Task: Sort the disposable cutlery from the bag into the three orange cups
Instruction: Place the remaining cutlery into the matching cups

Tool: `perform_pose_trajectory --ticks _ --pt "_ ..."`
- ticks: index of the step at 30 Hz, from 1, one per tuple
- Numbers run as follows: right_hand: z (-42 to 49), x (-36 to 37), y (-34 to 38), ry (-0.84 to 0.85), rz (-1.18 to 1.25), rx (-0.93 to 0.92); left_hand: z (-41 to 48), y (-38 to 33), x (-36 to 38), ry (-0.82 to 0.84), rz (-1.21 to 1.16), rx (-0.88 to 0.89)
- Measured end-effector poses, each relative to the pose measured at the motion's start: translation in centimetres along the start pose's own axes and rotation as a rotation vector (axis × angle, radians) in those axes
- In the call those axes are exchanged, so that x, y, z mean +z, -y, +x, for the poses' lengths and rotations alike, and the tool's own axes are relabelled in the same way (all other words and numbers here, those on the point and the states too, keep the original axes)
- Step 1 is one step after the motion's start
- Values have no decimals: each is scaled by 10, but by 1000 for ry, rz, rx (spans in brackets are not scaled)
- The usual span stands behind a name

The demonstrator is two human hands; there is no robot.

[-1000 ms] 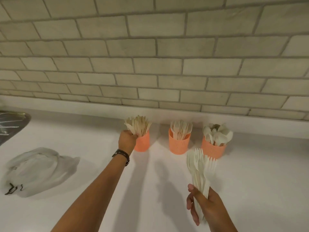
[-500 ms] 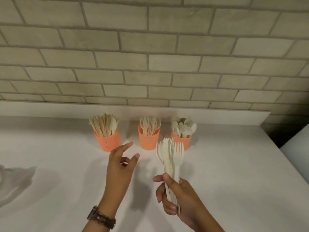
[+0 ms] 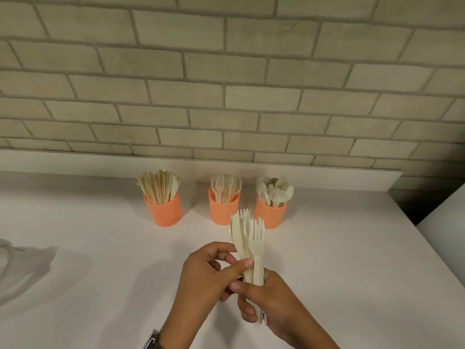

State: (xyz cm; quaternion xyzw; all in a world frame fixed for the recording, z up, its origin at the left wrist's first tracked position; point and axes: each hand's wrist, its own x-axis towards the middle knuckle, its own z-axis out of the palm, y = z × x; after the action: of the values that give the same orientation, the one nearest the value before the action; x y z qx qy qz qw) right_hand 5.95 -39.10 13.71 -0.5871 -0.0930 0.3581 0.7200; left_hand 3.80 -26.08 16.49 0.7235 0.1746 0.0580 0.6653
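Three orange cups stand in a row by the wall: the left cup (image 3: 164, 211) full of knives, the middle cup (image 3: 222, 210) full of forks, the right cup (image 3: 270, 214) full of spoons. My right hand (image 3: 271, 301) grips a bundle of pale forks (image 3: 247, 238) upright in front of the cups. My left hand (image 3: 206, 275) has thumb and fingers pinching the forks at the bundle's left side. Only a sliver of the plastic bag (image 3: 5, 245) shows at the left edge.
White countertop (image 3: 100, 260) runs to a brick-tile wall (image 3: 226, 96) behind the cups. The counter ends at the right (image 3: 412, 227), where a dark gap and a white surface lie. A watch sits on my left wrist (image 3: 153, 341).
My left hand left the knife cup and came back to the fork bundle, now pinching it. The view swung right, so the bag slid nearly out of sight.
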Motion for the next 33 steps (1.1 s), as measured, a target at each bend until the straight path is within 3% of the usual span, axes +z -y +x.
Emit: perform_pose_trajectory --ticks 15,24,29,33 --pt "2 7 -4 -105 59 -56 4 1 -7 21 -104 22" --pt "5 11 -1 -85 -207 -66 10 9 -11 16 -69 -2" --pt "10 9 -4 -143 -75 -52 12 8 -16 19 -86 -7" --pt "18 -4 -8 -283 107 6 26 7 -29 -3 -225 -65"
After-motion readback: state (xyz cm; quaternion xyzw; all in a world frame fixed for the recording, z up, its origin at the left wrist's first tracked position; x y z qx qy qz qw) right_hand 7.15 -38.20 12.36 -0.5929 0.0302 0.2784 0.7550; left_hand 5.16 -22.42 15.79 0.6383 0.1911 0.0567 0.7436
